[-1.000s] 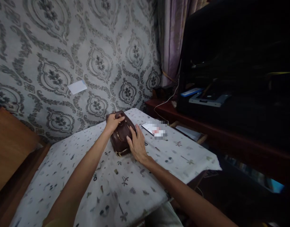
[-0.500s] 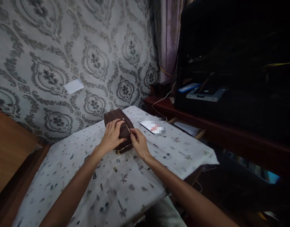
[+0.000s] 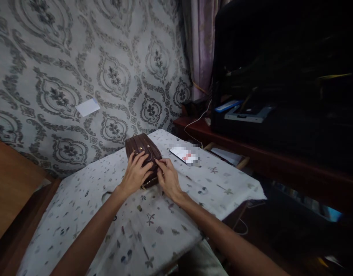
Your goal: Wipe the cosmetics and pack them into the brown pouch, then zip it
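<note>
brown pouch (image 3: 142, 152) sits near the tabletop's (image 3: 176, 214) far edge, left of a phone (image 3: 184, 155). my left hand (image 3: 135, 172) lies flat on it, fingers spread, pinning it. my right hand (image 3: 167, 177) pinches at its near right side, probably the zipper pull. i'd press down firmly and draw steadily along the zipper line.
</note>
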Demonstrator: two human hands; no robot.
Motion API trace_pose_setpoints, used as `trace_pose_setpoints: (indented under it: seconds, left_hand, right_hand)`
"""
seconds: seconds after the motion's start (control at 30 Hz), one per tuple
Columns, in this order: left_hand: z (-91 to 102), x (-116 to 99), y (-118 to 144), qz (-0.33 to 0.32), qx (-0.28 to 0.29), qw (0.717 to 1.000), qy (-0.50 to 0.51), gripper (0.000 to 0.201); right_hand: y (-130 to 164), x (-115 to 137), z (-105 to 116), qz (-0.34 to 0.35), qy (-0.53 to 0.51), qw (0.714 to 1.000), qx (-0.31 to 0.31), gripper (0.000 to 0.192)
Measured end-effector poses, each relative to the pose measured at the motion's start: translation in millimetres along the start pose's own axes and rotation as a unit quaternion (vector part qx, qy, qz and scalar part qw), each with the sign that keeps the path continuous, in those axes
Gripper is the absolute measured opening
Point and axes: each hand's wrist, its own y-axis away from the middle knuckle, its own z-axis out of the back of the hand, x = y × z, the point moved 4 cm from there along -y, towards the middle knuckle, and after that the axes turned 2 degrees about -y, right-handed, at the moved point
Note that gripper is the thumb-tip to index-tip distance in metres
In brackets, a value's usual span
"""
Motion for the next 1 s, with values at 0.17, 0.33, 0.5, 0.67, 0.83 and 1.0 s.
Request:
trace_pose_setpoints:
  seconds: [0.17,0.33,0.5,0.67,0.83,1.0]
  left_hand:
    - [-13.8,-0.2,10.4,-0.018,-0.055,0.998,-0.008,0.026]
    - [-22.1,3.2,9.9,-0.023,-0.058,0.997,-0.036,0.025]
    - [-17.9,2.0,12.6,-0.02,-0.056,0.998,-0.029,0.027]
    - [-4.2,3.5,3.3,0.044,-0.062,0.996,0.037,0.023]
    - [4.5,12.5,-9.7,0.127,-0.094,0.986,0.057,0.029]
    - [7.4,25.2,-6.7,0.171,-0.118,0.978,-0.012,0.021]
  right_hand:
    - [3.5,-5.7,-12.2,0.022,0.149,0.988,0.043,0.053]
    - [-1.0,-7.7,-16.2,0.03,0.177,0.982,0.062,0.053]
    - [-3.4,-8.6,-7.5,0.05,0.107,0.993,0.012,0.044]
    - [-14.5,-11.4,-12.9,0.034,0.114,0.993,0.004,0.056]
    - [-24.3,-8.2,-34.2,0.027,0.126,0.991,0.03,0.069]
    - [-26.3,-8.5,-46.6,0.018,0.137,0.99,0.004,0.07]
